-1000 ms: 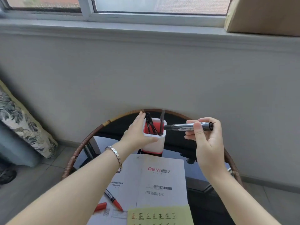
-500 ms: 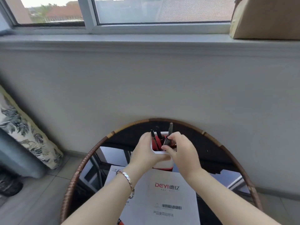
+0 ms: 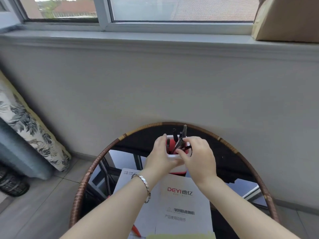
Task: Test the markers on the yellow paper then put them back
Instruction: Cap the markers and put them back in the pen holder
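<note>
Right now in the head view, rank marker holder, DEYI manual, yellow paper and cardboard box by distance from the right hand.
1. Marker holder, directly under the right hand.
2. DEYI manual, lying flat, below the wrist.
3. Yellow paper, at the frame's bottom edge.
4. Cardboard box, up on the windowsill, far right.

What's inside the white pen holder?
Dark markers stand in the white-and-red plastic pen holder, tops above its rim. Left hand and right hand hide their lower ends.
</note>
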### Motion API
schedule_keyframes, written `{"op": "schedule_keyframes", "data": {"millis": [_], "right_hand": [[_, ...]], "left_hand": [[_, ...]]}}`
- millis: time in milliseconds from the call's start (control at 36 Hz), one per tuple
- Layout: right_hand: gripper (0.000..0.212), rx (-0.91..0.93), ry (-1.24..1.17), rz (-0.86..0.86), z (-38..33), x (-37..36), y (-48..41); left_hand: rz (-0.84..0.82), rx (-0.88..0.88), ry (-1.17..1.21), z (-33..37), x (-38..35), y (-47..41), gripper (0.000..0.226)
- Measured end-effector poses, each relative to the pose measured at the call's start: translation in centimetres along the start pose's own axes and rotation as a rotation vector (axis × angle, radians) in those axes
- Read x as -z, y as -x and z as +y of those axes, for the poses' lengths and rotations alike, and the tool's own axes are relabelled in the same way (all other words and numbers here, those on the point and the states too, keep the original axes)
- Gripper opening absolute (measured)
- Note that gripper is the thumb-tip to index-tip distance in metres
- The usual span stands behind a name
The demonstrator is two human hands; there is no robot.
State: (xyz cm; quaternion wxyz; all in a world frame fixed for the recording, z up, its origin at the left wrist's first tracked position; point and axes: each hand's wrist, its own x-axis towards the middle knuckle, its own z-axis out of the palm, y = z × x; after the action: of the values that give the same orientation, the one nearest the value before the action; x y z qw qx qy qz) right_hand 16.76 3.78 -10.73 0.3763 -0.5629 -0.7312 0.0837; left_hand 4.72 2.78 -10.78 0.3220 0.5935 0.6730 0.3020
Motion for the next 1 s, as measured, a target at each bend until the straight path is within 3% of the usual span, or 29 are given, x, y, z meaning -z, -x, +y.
{"op": "schedule_keyframes", "data": {"millis": [111,167,250,333,472,583,778,1000], "right_hand": [[0.029,0.105,0.002,0.053,-0.6,1.0,1.8],[0.020,0.151,-0.033,-0.011,-1.1,1.4,3.0],[0.011,0.121,-0.080,-0.246,-2.2,1.2,4.9],[0.020,0.078,-0.097,-0.507,-3.6,-0.2,6.9],[0.030,0.041,-0.025,-0.785,-6.8,-3.1,9.0],[0.033,0.015,0.083,-0.903,-8.7,-5.7,10.0],[0.032,-0.086,0.087,-0.911,-9.2,-7.6,10.8],[0.012,-0.033,-0.264,-0.698,-8.8,-1.7,8.9]], "left_hand": [[-0.053,0.056,-0.033,-0.9,1.1,1.3,0.100],[-0.008,0.090,-0.070,-1.9,2.2,2.4,0.086],[0.060,0.150,-0.102,-3.8,4.2,5.1,0.051],[0.101,0.194,-0.170,-6.2,6.0,8.0,0.032],[0.067,0.280,-0.264,-9.0,7.4,12.0,0.033],[0.006,0.297,-0.341,-9.9,7.4,13.8,0.033],[-0.033,0.252,-0.504,-9.8,6.3,14.6,0.025],[-0.168,0.213,-0.691,-9.3,5.1,14.0,0.020]]}}
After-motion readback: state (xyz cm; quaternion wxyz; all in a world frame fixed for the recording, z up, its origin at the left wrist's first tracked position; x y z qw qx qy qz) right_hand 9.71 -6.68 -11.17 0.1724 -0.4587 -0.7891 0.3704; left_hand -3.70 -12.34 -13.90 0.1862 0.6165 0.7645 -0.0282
